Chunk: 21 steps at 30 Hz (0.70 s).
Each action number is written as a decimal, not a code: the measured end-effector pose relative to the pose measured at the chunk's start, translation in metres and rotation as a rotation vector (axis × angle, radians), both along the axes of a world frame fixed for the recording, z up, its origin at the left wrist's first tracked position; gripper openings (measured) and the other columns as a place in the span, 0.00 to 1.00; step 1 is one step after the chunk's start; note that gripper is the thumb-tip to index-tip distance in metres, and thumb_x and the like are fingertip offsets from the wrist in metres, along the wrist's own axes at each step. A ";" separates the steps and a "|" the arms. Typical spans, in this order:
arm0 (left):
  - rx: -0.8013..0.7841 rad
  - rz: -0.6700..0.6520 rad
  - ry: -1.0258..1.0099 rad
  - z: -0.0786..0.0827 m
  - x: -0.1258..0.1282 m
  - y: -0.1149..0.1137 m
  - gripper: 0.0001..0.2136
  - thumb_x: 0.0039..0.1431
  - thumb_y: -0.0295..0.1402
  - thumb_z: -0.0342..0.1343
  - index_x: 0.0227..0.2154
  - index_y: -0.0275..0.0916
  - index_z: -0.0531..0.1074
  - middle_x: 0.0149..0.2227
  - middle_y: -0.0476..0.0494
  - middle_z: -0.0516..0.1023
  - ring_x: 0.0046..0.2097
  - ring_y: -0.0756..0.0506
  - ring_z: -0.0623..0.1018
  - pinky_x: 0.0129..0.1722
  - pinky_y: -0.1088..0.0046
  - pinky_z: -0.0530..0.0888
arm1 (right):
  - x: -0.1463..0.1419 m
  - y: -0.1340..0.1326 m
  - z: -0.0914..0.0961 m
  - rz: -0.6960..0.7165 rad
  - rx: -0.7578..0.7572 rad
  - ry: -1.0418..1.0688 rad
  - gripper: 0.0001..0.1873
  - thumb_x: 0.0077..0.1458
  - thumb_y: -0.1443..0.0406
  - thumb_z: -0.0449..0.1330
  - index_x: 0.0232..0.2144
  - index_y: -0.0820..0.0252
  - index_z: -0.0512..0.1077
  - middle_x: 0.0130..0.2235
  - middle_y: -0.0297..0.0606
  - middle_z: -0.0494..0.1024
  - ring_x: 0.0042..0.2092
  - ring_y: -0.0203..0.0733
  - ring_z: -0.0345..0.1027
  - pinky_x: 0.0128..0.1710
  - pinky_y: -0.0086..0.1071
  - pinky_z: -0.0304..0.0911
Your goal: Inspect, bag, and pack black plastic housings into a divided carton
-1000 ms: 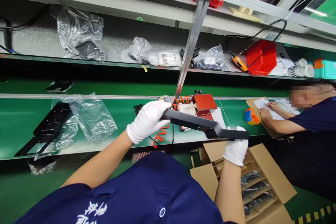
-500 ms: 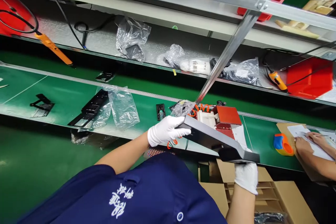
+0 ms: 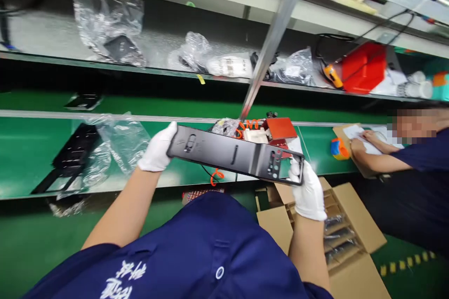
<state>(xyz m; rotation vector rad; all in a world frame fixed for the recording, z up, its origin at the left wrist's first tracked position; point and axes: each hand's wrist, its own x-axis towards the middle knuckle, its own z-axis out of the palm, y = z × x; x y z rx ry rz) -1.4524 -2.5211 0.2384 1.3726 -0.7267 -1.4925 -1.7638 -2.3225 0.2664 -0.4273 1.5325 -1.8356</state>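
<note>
Held up in front of me is a long black panel [image 3: 217, 149], its broad face with slots and round holes toward me. At its left end, my left hand [image 3: 158, 148] in a white glove is closed on the edge. My right hand [image 3: 307, 191], gloved too, grips the right end beside a rectangular opening, and some of its fingers show through that opening. The panel slopes slightly down to the right. Behind it on the green bench sit a red box-like part [image 3: 280, 128] and a coiled orange hose [image 3: 219, 175], both partly covered.
On the bench to the left lie another black panel [image 3: 75, 154] and a clear plastic bag [image 3: 121, 142]. An open carton [image 3: 359, 215] with dividers stands below right. At the right, a co-worker's arm [image 3: 382, 161] rests by papers and an orange-blue tape roll [image 3: 339, 148]. A metal post [image 3: 270, 42] rises behind.
The black panel has turned from edge-on to show its broad face, and sits more level. Both hands keep hold of it. My view has swung right, bringing more of the co-worker in.
</note>
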 end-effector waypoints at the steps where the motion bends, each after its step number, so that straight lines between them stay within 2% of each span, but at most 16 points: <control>1: 0.025 0.022 0.018 -0.004 0.005 -0.003 0.16 0.45 0.46 0.66 0.24 0.39 0.70 0.23 0.48 0.75 0.22 0.47 0.73 0.19 0.72 0.72 | 0.006 -0.001 0.003 0.049 0.005 0.004 0.21 0.50 0.50 0.64 0.33 0.61 0.66 0.26 0.29 0.60 0.26 0.25 0.52 0.23 0.19 0.55; 4: 0.078 0.043 0.039 -0.012 0.013 -0.008 0.17 0.44 0.45 0.67 0.25 0.39 0.69 0.23 0.52 0.74 0.21 0.50 0.72 0.17 0.75 0.71 | 0.013 -0.001 0.010 0.145 0.003 0.002 0.20 0.55 0.49 0.60 0.32 0.60 0.64 0.24 0.28 0.56 0.24 0.26 0.49 0.22 0.20 0.53; 6: 0.083 0.061 0.035 -0.011 0.008 -0.004 0.17 0.43 0.44 0.68 0.26 0.39 0.69 0.22 0.53 0.74 0.20 0.50 0.71 0.17 0.75 0.71 | 0.008 0.002 0.013 0.122 0.010 -0.025 0.20 0.54 0.50 0.61 0.32 0.61 0.64 0.24 0.28 0.57 0.24 0.26 0.49 0.22 0.21 0.53; 9: 0.050 0.019 0.069 0.002 -0.010 0.015 0.17 0.44 0.46 0.67 0.26 0.40 0.71 0.24 0.51 0.76 0.23 0.47 0.75 0.21 0.73 0.74 | -0.010 0.008 0.015 0.034 0.014 -0.115 0.23 0.47 0.51 0.67 0.32 0.61 0.63 0.23 0.26 0.53 0.23 0.24 0.45 0.18 0.19 0.48; 12: 0.006 -0.147 0.145 0.017 -0.035 0.038 0.17 0.50 0.49 0.62 0.30 0.39 0.74 0.31 0.45 0.81 0.32 0.44 0.80 0.32 0.70 0.79 | -0.039 0.016 0.011 0.020 -0.042 -0.194 0.21 0.46 0.56 0.68 0.32 0.61 0.63 0.23 0.24 0.49 0.21 0.22 0.38 0.16 0.17 0.43; 16: -0.015 -0.455 0.273 0.028 -0.058 0.062 0.19 0.58 0.51 0.55 0.33 0.37 0.77 0.38 0.41 0.83 0.40 0.40 0.81 0.44 0.62 0.79 | -0.070 0.028 0.001 -0.043 -0.069 -0.161 0.17 0.49 0.60 0.65 0.26 0.60 0.60 0.23 0.26 0.48 0.21 0.22 0.38 0.16 0.18 0.44; 18: -0.043 -0.525 0.267 0.027 -0.063 0.070 0.20 0.59 0.51 0.53 0.33 0.38 0.77 0.38 0.42 0.83 0.40 0.40 0.81 0.46 0.61 0.79 | -0.076 0.034 -0.002 -0.091 -0.054 -0.139 0.19 0.49 0.60 0.64 0.24 0.60 0.57 0.23 0.27 0.47 0.21 0.23 0.39 0.16 0.19 0.45; 21: -0.058 -0.562 0.250 0.024 -0.069 0.076 0.19 0.61 0.51 0.51 0.36 0.40 0.77 0.41 0.42 0.83 0.42 0.40 0.81 0.48 0.60 0.78 | -0.078 0.041 -0.005 -0.133 -0.039 -0.123 0.20 0.47 0.60 0.65 0.24 0.59 0.56 0.22 0.27 0.47 0.21 0.24 0.39 0.16 0.19 0.44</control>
